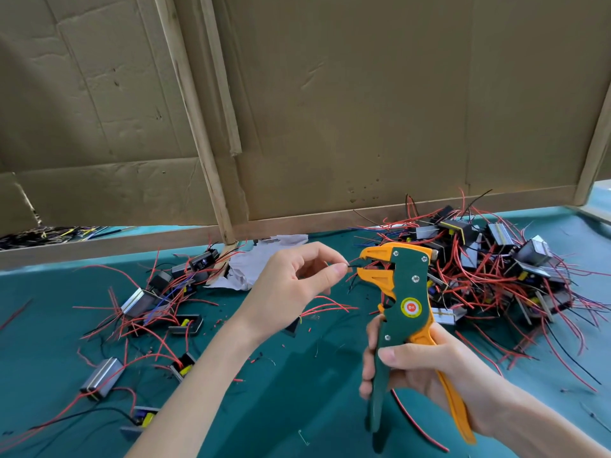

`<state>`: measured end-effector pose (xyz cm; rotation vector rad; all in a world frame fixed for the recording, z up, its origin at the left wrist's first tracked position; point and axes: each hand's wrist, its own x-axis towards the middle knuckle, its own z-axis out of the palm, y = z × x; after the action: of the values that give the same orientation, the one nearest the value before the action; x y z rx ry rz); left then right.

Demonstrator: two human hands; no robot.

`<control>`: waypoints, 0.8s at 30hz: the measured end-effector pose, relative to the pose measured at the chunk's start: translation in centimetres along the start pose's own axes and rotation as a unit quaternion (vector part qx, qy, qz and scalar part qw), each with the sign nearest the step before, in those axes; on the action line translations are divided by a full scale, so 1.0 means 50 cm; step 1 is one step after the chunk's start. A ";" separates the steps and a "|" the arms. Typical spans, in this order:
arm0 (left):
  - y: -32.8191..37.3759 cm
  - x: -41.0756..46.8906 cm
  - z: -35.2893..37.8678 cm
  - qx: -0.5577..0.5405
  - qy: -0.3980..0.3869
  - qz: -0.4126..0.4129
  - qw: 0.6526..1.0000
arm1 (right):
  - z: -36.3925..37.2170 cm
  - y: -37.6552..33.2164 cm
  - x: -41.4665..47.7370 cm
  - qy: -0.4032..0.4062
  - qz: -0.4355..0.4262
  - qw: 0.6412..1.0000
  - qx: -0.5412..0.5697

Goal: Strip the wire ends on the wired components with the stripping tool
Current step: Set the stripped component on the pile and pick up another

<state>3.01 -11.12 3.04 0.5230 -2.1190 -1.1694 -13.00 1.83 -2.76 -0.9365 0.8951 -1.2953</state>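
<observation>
A black wire end (pixel 352 266) meets the mouth of the stripping tool (pixel 408 292).
The left hand (pixel 291 285) pinches it between thumb and forefinger. It lies level, pointing right into the open orange jaws just beside the fingertips. The right hand (pixel 420 368) curls round both handles.

The stripper (pixel 408 292) in the right grip (pixel 426 368) is matt green and orange plastic with bright metal screws (pixel 415 278). Under the grip the table (pixel 281 408) looks like matt teal cloth. Beyond it, rough brown cardboard (pixel 363 110), raw wood battens (pixel 195 110), crumpled paper (pixel 244 266); around it, components (pixel 102 378) cased in shiny metal, wires (pixel 479 282) in glossy red plastic.
</observation>
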 end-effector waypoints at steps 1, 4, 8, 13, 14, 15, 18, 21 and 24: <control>-0.001 0.001 0.002 -0.001 -0.001 0.000 1.000 | -0.001 0.000 0.000 -0.001 -0.001 1.000 -0.002; -0.003 0.002 0.007 -0.009 -0.007 -0.002 1.000 | -0.002 -0.001 -0.001 -0.007 -0.003 1.000 -0.002; -0.003 0.002 0.008 -0.012 -0.025 -0.012 1.000 | -0.001 -0.001 -0.003 -0.010 0.001 1.000 -0.006; 0.001 0.001 -0.005 -0.006 -0.039 -0.016 0.999 | 0.006 -0.004 -0.006 0.004 0.010 1.000 -0.022; 0.003 0.001 -0.007 -0.005 -0.045 -0.016 0.999 | 0.007 -0.004 -0.007 0.006 0.011 0.999 -0.029; 0.005 0.002 -0.009 -0.003 -0.052 -0.016 0.998 | 0.008 -0.004 -0.009 0.010 0.013 0.999 -0.038; 0.006 0.001 -0.014 0.000 -0.068 -0.013 0.998 | 0.012 -0.002 -0.016 0.047 0.021 0.997 -0.061; -0.002 0.003 -0.015 0.001 -0.079 -0.013 0.997 | 0.027 0.018 -0.018 0.108 0.008 0.991 -0.074; -0.016 0.003 -0.002 0.021 -0.074 -0.036 0.996 | 0.029 0.030 -0.014 0.156 -0.002 0.985 -0.080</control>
<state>3.02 -11.69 2.45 0.5504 -2.2718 -1.2403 -11.14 2.68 -3.62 -0.8711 1.2558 -1.4118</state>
